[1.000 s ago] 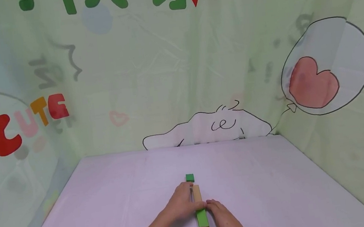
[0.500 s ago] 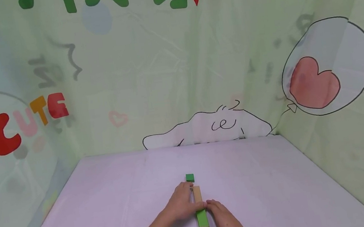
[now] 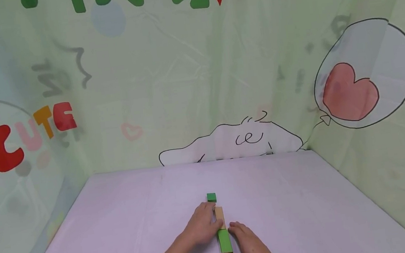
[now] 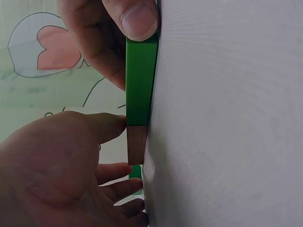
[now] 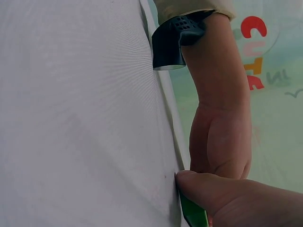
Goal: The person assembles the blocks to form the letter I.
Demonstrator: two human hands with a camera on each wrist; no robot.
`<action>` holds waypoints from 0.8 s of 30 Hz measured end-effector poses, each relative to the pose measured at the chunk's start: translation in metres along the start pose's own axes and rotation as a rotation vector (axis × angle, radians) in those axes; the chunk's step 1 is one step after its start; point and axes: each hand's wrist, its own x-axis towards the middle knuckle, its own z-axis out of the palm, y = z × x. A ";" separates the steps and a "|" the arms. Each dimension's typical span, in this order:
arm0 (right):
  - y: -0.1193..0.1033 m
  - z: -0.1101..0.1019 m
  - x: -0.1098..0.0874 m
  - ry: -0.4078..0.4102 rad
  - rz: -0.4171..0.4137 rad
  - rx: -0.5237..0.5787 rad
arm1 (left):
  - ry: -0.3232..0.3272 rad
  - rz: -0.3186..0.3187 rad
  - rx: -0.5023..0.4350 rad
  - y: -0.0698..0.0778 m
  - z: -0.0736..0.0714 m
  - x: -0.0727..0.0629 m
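Note:
A plain wooden block [image 3: 218,213] and a light green block [image 3: 225,242] lie end to end in a line on the table, the green one nearer me. My left hand [image 3: 200,225] holds the wooden block from its left, thumb tip by the seam and fingers toward the far end. With thumb at the near end and fingers along the right side, my right hand [image 3: 251,248] grips the green block. Beyond the fingers of my left hand sits a small dark green cube [image 3: 211,197]. The right wrist view shows only part of the green block [image 5: 194,213] under the thumb.
The table [image 3: 139,201] has a pale lilac cover. Printed cloth walls [image 3: 182,82] rise at its back and sides. A black wrist device [image 5: 173,42] sits by my left sleeve, low over the tabletop.
My left thumb has drawn back leftward from across the seam, so the far end of the green block now shows. The right hand and the small cube stay in place.

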 end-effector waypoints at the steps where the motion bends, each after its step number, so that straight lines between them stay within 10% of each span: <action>1: 0.000 0.000 0.000 0.003 -0.008 -0.004 | -0.004 0.002 0.008 0.000 0.000 0.000; 24: -0.001 -0.002 0.000 -0.014 -0.005 -0.010 | -0.009 0.000 0.013 -0.001 0.001 0.001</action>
